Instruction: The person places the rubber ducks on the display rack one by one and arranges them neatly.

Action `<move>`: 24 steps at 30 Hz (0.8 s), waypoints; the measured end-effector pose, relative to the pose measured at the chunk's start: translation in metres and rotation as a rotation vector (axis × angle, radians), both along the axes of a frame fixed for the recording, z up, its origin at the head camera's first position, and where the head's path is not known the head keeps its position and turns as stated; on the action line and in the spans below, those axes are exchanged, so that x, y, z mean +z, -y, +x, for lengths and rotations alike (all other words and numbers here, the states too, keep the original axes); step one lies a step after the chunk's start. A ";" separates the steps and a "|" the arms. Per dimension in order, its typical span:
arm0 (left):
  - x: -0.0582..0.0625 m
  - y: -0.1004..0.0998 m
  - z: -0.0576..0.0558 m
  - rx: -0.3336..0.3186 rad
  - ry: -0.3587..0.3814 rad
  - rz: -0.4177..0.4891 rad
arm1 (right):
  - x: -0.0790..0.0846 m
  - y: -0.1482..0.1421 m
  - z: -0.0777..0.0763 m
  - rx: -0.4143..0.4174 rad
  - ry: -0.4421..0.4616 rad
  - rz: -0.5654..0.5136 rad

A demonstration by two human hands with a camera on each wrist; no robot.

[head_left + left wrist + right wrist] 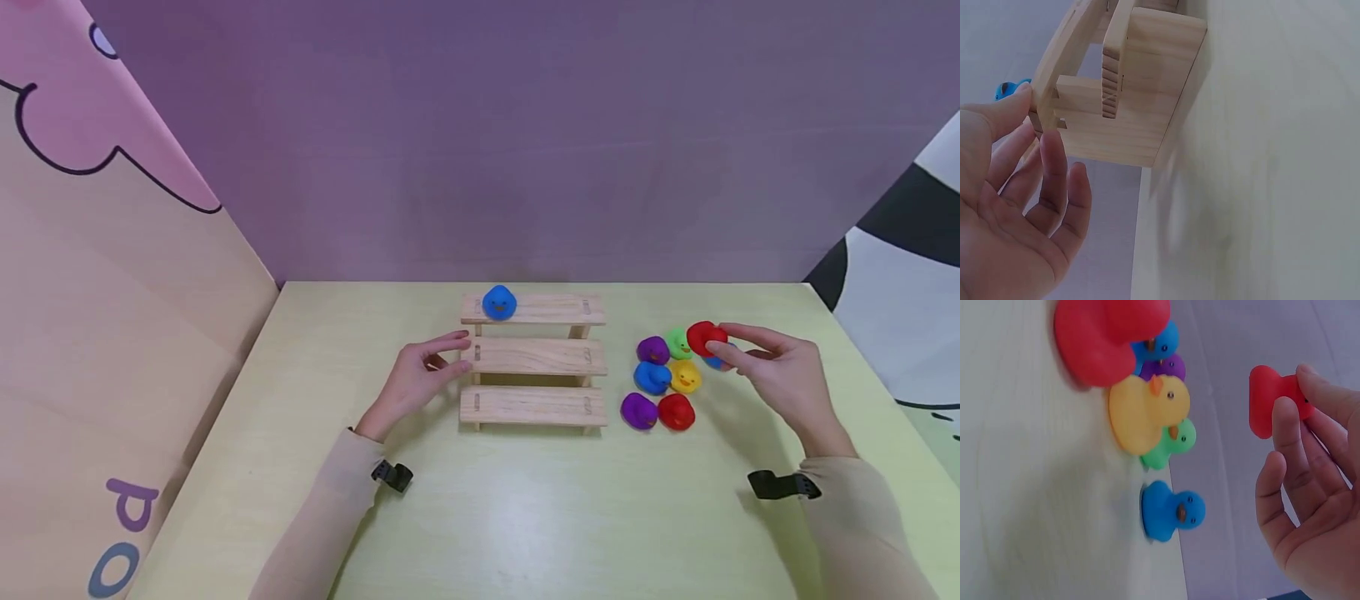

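My right hand (791, 379) pinches a red rubber duck (1266, 403) between thumb and fingers, held up off the table beside the other ducks. In the head view this duck partly covers a blue duck (718, 358). At the left end of a three-step wooden stand (536, 357), my left hand (420, 375) grips the middle step's edge, thumb on top and fingers under it in the left wrist view. Another blue duck (498, 302) sits on the top step, toward its left end.
Right of the stand, several ducks are grouped on the table (495, 517): purple (639, 411), red (677, 412), yellow (686, 377), green (678, 343), another blue (652, 378) and another purple (653, 350). A purple wall (525, 150) rises behind the table.
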State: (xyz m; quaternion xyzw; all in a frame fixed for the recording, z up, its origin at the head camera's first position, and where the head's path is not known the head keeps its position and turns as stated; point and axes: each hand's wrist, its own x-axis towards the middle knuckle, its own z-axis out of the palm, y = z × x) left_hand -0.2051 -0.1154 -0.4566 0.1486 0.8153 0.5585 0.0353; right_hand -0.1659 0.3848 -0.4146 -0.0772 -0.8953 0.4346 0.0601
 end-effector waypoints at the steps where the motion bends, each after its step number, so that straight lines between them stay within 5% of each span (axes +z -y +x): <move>1: -0.001 0.000 0.000 0.002 0.001 0.004 | 0.000 0.002 -0.001 0.007 0.000 0.001; 24: -0.007 -0.005 0.004 0.074 -0.021 0.025 | 0.006 0.041 -0.021 0.107 -0.065 -0.009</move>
